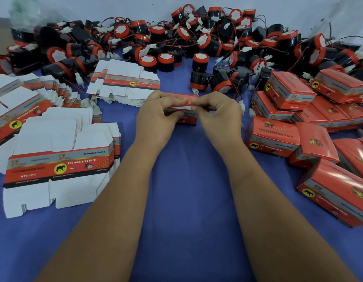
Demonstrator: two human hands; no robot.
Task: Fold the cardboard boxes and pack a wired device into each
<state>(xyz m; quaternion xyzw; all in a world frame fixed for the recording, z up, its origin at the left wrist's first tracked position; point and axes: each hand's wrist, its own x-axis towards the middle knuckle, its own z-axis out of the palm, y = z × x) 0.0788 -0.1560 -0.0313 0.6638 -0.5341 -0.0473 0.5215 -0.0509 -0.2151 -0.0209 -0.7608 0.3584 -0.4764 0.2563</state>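
**Both hands close on one red box at the middle of the cloth**

We see our left hand [160,110] with its fingers curled over the left end of a small red box [183,109], thumb underneath, pinching the top flap. Our right hand [217,111] grips the right end of the same flap, fingertips bent in and meeting the left hand's over the red edge. Neither hand is spread; both are closed round the cardboard. The box sits between the two hands, low over the blue cloth [182,190], its front face partly hidden by our fingers, so we cannot tell whether a device is inside.

To our left lie stacks of flat box blanks [60,165], white flaps fanned out. Their printed band reads "12v reversing horn", "Genuine Parts", "ST" and "MADE IN CHINA", beside a black elephant in a yellow circle. A second stack of blanks [125,84] lies just beyond the hands, carrying the same band.

To our right is a heap of folded boxes [278,137], red with the same elephant mark and "12v reversing horn". Across the far side sprawls a pile of black-and-red wired devices [199,78], round, with white connectors on thin red and black leads.
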